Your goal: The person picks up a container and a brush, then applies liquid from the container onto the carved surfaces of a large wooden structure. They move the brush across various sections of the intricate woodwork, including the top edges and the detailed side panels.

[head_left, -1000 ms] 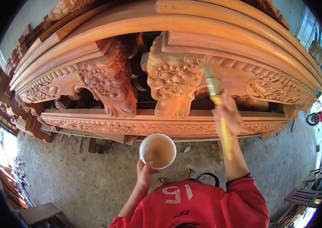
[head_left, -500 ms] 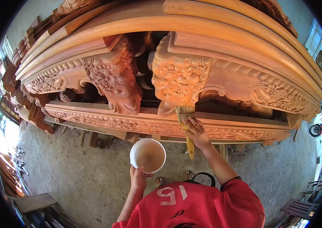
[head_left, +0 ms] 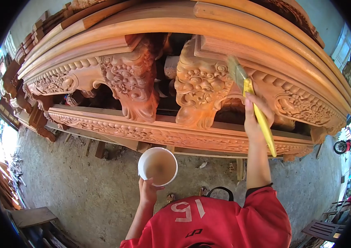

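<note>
The right hand [head_left: 255, 118] has swung up again. Half a second ago it was low, with the brush's bristles at the foot of the carved leg [head_left: 202, 89], just above the long carved rail [head_left: 142, 133]. Now the arm is stretched high and the brush [head_left: 248, 87] points towards eleven o'clock. Its bristles lie against the leg's upper right edge, where the leg meets the carved apron. The fingers are clamped round the yellow handle near the ferrule, and the rest of the handle trails down past the wrist towards five o'clock.

The left hand [head_left: 147, 192] has barely shifted. It is closed on the underside of the white bowl [head_left: 157, 166] and holds it level at about seven o'clock from the brush, well below the furniture and over the concrete floor [head_left: 80, 186]. The bowl holds a pale brownish liquid (what kind cannot be told from here).

The brush was high a second ago, then low, and is high now. That reads as repeated vertical strokes over the same leg rather than a trip to the bowl, so the coating of this leg looks to be mid-way. The matching leg [head_left: 132, 82] at nine o'clock is not being touched.
</note>
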`<action>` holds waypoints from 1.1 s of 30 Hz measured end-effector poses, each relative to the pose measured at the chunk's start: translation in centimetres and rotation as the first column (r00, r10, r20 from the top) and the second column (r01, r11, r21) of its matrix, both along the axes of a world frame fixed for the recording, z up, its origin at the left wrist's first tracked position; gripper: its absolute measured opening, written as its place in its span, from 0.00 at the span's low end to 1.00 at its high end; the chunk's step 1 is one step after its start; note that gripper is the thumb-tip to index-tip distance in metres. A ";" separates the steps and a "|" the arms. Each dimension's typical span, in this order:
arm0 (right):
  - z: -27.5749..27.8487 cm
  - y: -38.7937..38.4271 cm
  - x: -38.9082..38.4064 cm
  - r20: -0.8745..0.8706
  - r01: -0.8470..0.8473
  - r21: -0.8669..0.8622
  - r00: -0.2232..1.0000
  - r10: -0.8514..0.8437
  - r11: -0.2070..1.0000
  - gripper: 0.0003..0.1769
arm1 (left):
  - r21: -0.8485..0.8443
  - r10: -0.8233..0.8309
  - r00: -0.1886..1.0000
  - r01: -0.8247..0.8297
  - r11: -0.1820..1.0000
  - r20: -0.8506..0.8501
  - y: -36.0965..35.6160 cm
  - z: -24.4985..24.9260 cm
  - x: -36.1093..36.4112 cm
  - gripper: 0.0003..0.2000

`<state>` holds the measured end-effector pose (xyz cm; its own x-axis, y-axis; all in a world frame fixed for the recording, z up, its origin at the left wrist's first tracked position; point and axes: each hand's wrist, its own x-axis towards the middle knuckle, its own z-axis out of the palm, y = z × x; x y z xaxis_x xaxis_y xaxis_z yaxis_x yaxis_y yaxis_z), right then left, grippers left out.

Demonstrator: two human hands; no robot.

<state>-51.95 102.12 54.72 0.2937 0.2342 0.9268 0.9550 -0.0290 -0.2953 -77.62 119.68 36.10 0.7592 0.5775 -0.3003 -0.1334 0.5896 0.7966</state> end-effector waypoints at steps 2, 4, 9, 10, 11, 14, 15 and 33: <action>-3.5 1.3 0.1 -0.126 0.130 0.289 0.987 -0.097 0.949 0.05 | 0.001 0.013 1.000 -0.013 1.000 -0.017 0.3 0.2 -0.1 0.25; -7.2 2.3 -1.1 -0.357 0.141 0.358 0.934 -0.004 0.923 0.09 | -0.005 0.001 1.000 -0.001 1.000 -0.011 1.0 -0.8 -0.6 0.25; -11.4 3.3 -3.9 -0.377 0.193 0.161 0.919 -0.120 0.968 0.07 | 0.014 -0.031 0.999 0.032 0.999 -0.024 2.6 -0.6 -2.2 0.25; -10.9 3.3 -4.1 -0.391 0.166 0.209 0.918 -0.073 0.964 0.07 | 0.034 -0.019 0.999 0.020 0.999 -0.027 3.0 -0.3 -2.4 0.25; -10.0 3.1 -4.4 -0.416 0.169 0.266 0.908 -0.045 0.949 0.08 | 0.054 -0.008 1.000 0.009 0.999 -0.027 3.4 -0.1 -2.5 0.25; -8.3 3.4 -5.1 -0.374 0.234 0.361 0.923 -0.090 0.903 0.09 | 0.073 -0.024 0.999 0.026 0.997 -0.023 5.1 -0.7 -3.1 0.25; -8.6 3.9 -5.0 -0.340 0.239 0.333 0.933 -0.120 0.912 0.09 | 0.073 -0.031 0.999 0.032 0.997 -0.020 5.5 -1.0 -3.2 0.25; -12.5 9.9 -6.1 -0.601 0.283 0.240 0.795 -0.087 0.928 0.13 | 0.032 -0.096 0.994 0.097 0.995 -0.046 9.7 -2.2 -4.4 0.29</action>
